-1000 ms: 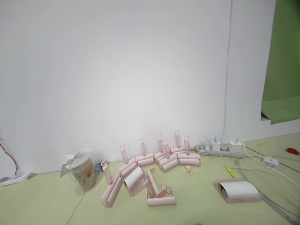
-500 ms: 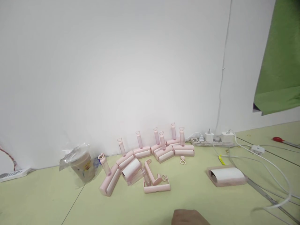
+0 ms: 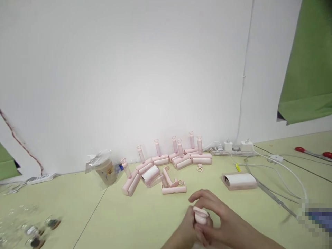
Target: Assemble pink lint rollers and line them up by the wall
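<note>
Near the bottom centre, my left hand [image 3: 187,224] is closed round a small pale pink part [image 3: 201,215]. My right hand [image 3: 220,218] comes in from the right with its thumb against the same part and its fingers curved over it. Beyond my hands lies an open pink case [image 3: 174,190] with loose pink pieces in it. Several pink rollers with upright clear-pink tubes stand along the wall, one of them [image 3: 201,159] beside a small heart-shaped ring piece [image 3: 199,167].
A plastic-wrapped cup [image 3: 107,172] stands at left; small clear domes [image 3: 53,222] lie at lower left. To the right are a packed white-and-pink roller [image 3: 240,181], a power strip [image 3: 216,151], white cables and red-handled scissors [image 3: 300,149].
Both hands have come into view together with the pink part; earlier only a bit of one hand showed at the bottom edge. The view has shifted, now showing the clear domes at lower left.
</note>
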Action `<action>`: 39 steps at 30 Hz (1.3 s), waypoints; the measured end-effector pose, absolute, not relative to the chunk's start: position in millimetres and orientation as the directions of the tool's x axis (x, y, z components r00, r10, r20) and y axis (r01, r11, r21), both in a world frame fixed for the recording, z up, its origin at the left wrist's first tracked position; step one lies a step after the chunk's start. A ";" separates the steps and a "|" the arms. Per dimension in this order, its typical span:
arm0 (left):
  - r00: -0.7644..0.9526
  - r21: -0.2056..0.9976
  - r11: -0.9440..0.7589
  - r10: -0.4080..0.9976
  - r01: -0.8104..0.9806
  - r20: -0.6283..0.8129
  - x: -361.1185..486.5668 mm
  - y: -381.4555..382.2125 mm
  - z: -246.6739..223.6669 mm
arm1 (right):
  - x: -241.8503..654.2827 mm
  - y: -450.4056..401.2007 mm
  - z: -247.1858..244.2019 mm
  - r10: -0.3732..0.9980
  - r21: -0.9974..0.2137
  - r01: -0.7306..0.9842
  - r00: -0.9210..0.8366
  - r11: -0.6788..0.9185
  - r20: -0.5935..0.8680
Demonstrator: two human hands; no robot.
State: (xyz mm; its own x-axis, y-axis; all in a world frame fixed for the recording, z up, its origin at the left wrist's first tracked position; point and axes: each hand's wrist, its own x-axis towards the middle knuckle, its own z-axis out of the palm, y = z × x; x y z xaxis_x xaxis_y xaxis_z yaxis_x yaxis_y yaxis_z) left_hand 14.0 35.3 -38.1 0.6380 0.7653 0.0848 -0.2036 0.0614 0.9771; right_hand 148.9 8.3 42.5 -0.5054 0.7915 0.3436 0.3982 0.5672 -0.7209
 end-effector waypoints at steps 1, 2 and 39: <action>0.610 0.983 0.002 0.784 -0.185 0.114 11.5 36.0 -28.9 | 151.7 7.5 43.1 0.790 -0.700 0.421 -0.506 0.577 0.347; 0.574 0.985 -0.074 0.805 -0.154 0.150 8.0 38.2 -20.0 | 154.2 8.1 44.3 0.787 -0.681 0.438 -0.508 0.587 0.351; -0.143 0.707 -0.131 0.939 0.695 0.314 -133.4 101.9 29.5 | 188.9 47.7 -6.2 0.903 -0.939 0.025 -0.285 0.342 0.321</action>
